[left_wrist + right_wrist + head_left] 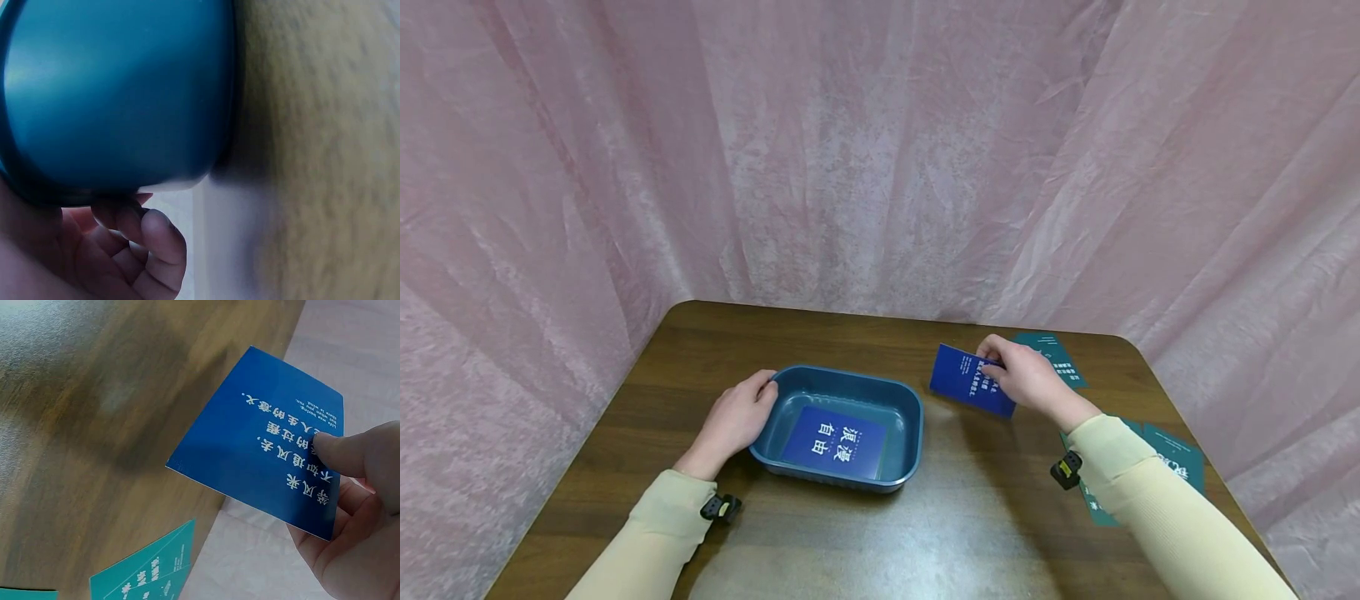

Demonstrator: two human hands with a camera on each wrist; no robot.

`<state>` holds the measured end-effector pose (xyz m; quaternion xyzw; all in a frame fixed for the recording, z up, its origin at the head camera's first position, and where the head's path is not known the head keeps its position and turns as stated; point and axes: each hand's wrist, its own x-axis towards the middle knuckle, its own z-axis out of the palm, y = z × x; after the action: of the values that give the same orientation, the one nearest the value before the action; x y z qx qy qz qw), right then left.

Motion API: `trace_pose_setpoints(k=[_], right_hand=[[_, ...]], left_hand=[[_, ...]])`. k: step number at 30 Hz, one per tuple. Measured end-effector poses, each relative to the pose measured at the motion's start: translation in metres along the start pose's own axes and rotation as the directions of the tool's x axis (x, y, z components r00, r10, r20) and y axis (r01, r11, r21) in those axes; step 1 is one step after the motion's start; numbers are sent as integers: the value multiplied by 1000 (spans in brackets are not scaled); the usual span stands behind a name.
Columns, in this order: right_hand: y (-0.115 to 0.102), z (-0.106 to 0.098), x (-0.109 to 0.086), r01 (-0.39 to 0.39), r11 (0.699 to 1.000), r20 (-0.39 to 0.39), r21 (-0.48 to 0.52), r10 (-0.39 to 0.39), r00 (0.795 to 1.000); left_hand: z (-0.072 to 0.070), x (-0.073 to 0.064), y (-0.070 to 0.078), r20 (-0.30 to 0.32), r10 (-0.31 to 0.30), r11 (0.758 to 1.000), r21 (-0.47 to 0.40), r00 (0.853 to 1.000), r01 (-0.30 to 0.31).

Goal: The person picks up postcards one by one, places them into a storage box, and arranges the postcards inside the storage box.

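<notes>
My left hand [740, 416] grips the left rim of a blue rectangular tray [912, 433], thumb at the top edge; the left wrist view shows its fingers [164, 240] curled by the tray's outer wall [119, 94]. A blue card with white characters [841, 442] lies inside the tray, at the near side. To the right of the tray, my right hand [1028, 375] pinches another blue card [958, 375] between thumb and fingers. That card [231, 437] is tilted, raised over the table, its white writing facing the right wrist camera.
Green cards [1060, 357] lie at the table's far right, behind my right hand. More green cards [1180, 454] spread along the right side, partly hidden under my right forearm. The wooden table [850, 550] ends at a pink curtain [850, 167] at the back.
</notes>
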<state>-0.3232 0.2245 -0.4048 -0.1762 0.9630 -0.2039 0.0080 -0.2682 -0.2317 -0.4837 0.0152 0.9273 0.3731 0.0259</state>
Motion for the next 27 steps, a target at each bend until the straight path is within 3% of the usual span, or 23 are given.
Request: trace_pose_setpoints(k=[17,27], right_hand=[[-31,-8,-4,7,999,-111,45,-2,994],[-56,-8,-7,78,994,-195,77,-62,979]], left_hand=[[1,0,-1,2,-4,1000,-2,1000,4],[1,1,0,4,-4,1000,0,1000,4]])
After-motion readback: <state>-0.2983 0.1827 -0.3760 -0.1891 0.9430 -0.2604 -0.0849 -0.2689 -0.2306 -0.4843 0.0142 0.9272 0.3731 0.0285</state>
